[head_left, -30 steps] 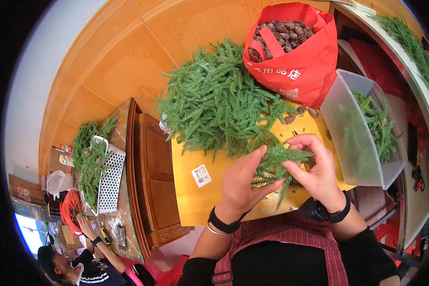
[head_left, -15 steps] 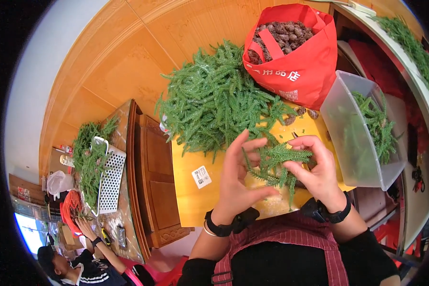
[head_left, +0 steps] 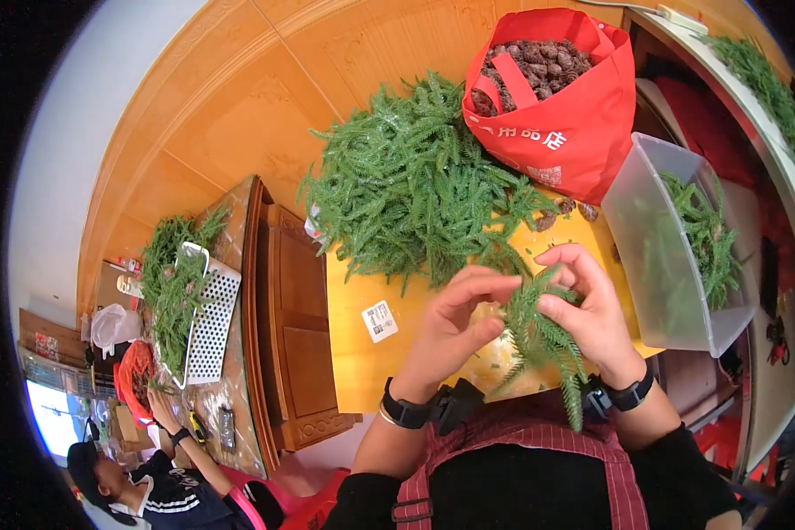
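A green artificial pine sprig (head_left: 543, 331) hangs tip-down above the yellow tabletop (head_left: 349, 362), its needled branches pointing toward my apron. My right hand (head_left: 594, 314) pinches it near the top between thumb and fingers. Just left of the sprig is my left hand (head_left: 450, 331), thumb and fingers apart, fingertips close to the stems and nothing gripped. A big heap of similar green sprigs (head_left: 415, 181) lies beyond my hands. A few brown pine cones (head_left: 545, 221) rest on the table between that heap and a red bag.
The red bag (head_left: 565, 132) full of pine cones stands at the back. To the right, a clear plastic bin (head_left: 658, 265) holds more sprigs. At far left, a person (head_left: 172, 486) works at another table with a white perforated basket (head_left: 216, 322) and greenery.
The sprig has turned from lying sideways between my hands to hanging downward from my right hand. My left hand's fingers have come closer together and tilted toward it.
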Motion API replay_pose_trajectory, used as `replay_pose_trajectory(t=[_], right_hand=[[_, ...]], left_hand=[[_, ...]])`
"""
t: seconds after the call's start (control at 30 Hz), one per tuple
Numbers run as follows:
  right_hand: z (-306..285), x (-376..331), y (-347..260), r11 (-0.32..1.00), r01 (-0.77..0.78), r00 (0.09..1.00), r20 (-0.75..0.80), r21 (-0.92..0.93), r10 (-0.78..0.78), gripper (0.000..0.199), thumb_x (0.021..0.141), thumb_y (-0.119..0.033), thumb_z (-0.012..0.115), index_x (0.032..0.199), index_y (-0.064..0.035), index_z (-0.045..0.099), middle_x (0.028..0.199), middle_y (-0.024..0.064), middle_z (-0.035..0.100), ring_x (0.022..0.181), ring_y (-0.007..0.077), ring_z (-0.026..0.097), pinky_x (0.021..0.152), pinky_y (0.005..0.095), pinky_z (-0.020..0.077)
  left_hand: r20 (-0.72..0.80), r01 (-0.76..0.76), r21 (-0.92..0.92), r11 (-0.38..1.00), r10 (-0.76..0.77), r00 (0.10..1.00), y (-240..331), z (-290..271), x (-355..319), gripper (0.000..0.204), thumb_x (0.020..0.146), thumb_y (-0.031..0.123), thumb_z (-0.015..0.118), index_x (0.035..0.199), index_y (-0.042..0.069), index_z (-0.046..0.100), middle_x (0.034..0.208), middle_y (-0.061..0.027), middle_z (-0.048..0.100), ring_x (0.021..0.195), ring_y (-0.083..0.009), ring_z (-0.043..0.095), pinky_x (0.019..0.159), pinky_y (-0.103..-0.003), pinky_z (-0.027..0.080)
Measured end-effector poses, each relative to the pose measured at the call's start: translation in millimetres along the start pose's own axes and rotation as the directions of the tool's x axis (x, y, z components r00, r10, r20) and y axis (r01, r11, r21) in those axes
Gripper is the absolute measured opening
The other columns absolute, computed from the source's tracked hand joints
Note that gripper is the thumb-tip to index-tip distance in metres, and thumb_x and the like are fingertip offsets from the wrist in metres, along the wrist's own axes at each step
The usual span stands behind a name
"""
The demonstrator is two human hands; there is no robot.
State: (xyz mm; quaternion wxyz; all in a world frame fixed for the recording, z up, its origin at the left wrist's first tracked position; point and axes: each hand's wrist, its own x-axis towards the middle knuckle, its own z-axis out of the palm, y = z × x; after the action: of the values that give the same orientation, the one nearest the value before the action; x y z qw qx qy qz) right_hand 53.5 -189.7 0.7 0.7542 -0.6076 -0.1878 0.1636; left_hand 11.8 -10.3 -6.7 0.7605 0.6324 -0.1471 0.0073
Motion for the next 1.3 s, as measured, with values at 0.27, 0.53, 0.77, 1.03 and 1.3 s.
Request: replay_pose_trajectory(t=[0.27,0.53,0.77,1.03,1.3], right_hand=[[-3,-3,22,0.867,-0.257,0.96,0.215,0.428,0.178,0.042,0.08,-0.008,0.062,0.116,-0.0093,0.041,0.087,-0.0024,0.056,0.08,0.004,0.053,0.073,0.0187,0.0418],[-23,4,20,0.999,-0.042,0.984,-0.17,0.024,0.045,0.01,0.091,-0.009,0.041,0.095,-0.0044,0.049,0.095,0.0061,0.057,0.092,0.0127,0.05,0.078,0.0246,0.04],[1,-1,-12,0.868,0.183,0.982,0.13,-0.462,-0.138,0.025,0.07,-0.004,0.06,0.094,0.0008,0.054,0.092,0.0056,0.056,0.086,0.0137,0.053,0.077,0.0254,0.0419],[18,-4,5,0.588,0.294,0.896,0.003,-0.753,-0.444,0.03,0.069,0.003,0.064,0.096,-0.0007,0.052,0.079,0.0049,0.056,0.072,0.0118,0.053,0.065,0.023,0.0424],[17,-8,0,0.918,0.173,0.985,0.047,-0.356,-0.167,0.034,0.08,0.003,0.051,0.112,0.0012,0.043,0.09,0.0082,0.059,0.082,0.0113,0.055,0.071,0.0228,0.0431]], left_hand=[[0.11,-0.212,0.184,0.96,0.194,0.975,-9,5,7,0.023,0.083,0.02,0.058,0.095,0.001,0.06,0.113,-0.012,0.053,0.114,-0.0234,0.043,0.096,-0.036,0.032],[-0.152,0.02,0.348,0.937,0.036,0.988,-4,8,-3,0.015,0.077,-0.001,0.06,0.091,0.002,0.06,0.091,-0.008,0.059,0.087,-0.0163,0.057,0.072,-0.025,0.045],[-0.179,-0.122,0.453,0.883,0.225,0.958,-11,0,-10,0.02,0.074,-0.003,0.064,0.093,0.0,0.06,0.096,-0.0094,0.054,0.083,-0.0147,0.054,0.064,-0.023,0.048],[-0.377,-0.019,0.163,0.987,0.08,0.923,-24,21,-13,0.042,0.07,0.01,0.071,0.104,0.008,0.048,0.099,-0.0015,0.048,0.092,-0.0098,0.047,0.069,-0.026,0.044],[-0.359,0.054,-0.104,0.993,-0.088,0.929,-19,12,-7,0.02,0.084,0.006,0.057,0.102,0.002,0.052,0.087,0.0011,0.052,0.074,-0.0059,0.053,0.065,-0.019,0.044]])
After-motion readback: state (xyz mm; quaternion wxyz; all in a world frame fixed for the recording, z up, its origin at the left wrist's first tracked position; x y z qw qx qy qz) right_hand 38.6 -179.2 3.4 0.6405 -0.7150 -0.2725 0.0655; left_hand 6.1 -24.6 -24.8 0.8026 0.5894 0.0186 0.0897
